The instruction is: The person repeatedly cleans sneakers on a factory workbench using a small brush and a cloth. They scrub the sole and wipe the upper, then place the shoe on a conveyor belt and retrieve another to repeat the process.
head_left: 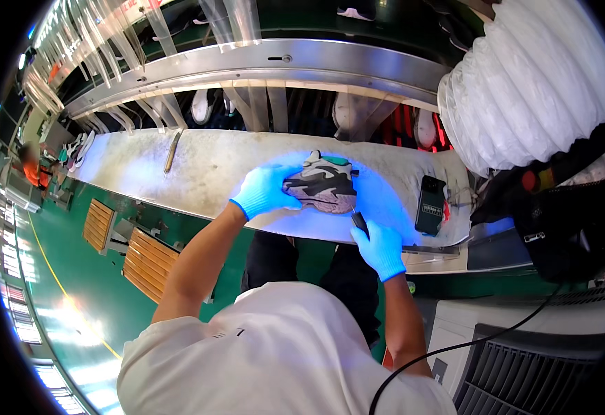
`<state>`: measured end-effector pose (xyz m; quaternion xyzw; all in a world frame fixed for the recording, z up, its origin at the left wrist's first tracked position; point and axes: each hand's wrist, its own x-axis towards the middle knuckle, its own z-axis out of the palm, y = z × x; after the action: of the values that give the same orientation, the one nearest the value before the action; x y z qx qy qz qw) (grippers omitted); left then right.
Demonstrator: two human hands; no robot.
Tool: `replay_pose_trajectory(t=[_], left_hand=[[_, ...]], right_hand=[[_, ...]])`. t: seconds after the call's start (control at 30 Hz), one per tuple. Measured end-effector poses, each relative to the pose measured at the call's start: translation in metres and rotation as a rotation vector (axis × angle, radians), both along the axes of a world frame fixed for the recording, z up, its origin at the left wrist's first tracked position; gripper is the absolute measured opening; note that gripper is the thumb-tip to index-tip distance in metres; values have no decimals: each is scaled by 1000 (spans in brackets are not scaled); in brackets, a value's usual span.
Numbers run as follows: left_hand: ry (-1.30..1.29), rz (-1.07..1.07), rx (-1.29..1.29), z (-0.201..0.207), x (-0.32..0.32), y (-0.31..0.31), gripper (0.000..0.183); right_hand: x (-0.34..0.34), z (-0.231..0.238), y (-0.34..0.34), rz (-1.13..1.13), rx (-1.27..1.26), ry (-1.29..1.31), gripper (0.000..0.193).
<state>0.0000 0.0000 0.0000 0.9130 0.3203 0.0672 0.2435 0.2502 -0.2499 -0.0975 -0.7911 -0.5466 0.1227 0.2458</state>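
A grey, black and white sneaker with a green patch near its opening lies on its side under bluish light, on a pale worktable. My left hand, in a thin glove lit blue, grips one end of it, fingers behind and thumb along the sole side. In my gloved right hand is a small tool with a black handle. Its thin tip points up toward the sneaker's pinkish sole edge; whether they touch I cannot tell.
A slim brown-handled tool lies left on the table, a dark phone right. A white ribbed duct and black bag crowd the right. Behind a metal rail, shoes sit past clear hanging strips. A person in orange is far left.
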Motion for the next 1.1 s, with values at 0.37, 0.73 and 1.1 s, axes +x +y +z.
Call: replay_pose_trajectory(t=[0.37,0.73,1.1], left_hand=[[-737,111,-535,-9,-5,-17,83],[-1033,495,363,277,68,86,72],[-532,372,1153,362,235,243,82]], right_hand=[[45,-22,67,-382,265,-68,92],[46,-20,58,-324,340,24,82],[39,-29,63,-308,361,167,77]])
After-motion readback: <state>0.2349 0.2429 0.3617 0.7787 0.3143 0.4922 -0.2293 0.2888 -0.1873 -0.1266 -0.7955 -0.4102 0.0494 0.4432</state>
